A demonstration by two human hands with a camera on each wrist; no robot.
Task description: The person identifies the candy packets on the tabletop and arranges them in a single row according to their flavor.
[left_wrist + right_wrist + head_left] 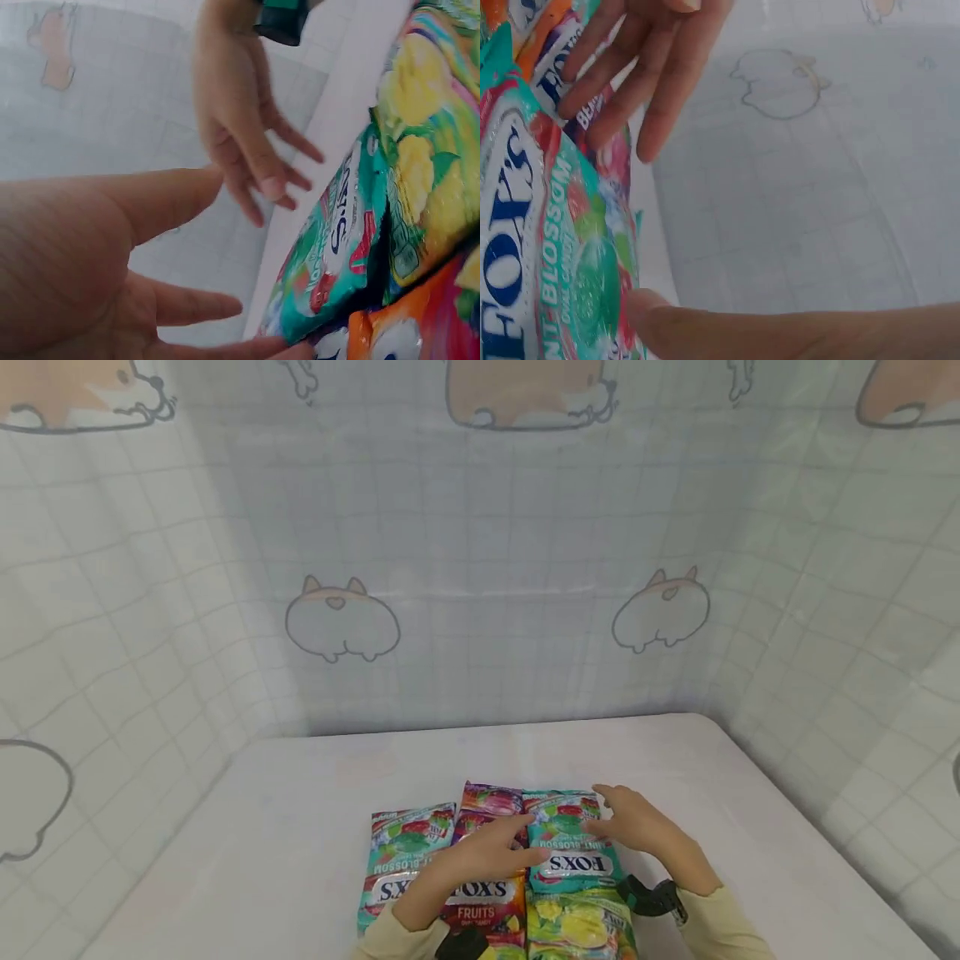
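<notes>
Teal Fox's "Mint Blossom" candy bag [572, 843] lies flat on the white table [300, 827], right column of a cluster of bags at the near edge, print upside down to the head view. Right hand [637, 825] rests at its right edge, fingers straight and spread, nothing gripped; right wrist view shows only the thumb tip [649, 311] touching the bag's [547, 247] edge, rest of that hand out of frame. Left hand [487, 853] lies flat, fingers relaxed and extended, across the purple/red Fox's "Fruits" bag [486, 893] in the middle, fingertips reaching the teal bag's left edge. It covers much of that bag's print.

Second teal bag [401, 852] sits left of the middle one, lower part hidden by the left forearm. Yellow-green bag [579, 927] lies just below the first teal bag, cut off by the frame bottom; label unreadable. In the left wrist view the left palm [82, 277] fills the foreground, blurred, and the right hand [244, 127] hovers open beyond it. Black wrist band [654, 897] on right arm, partly hidden by the sleeve. Backdrop: gridded cloth with corgi cartoons [341, 618], top ones cropped.
</notes>
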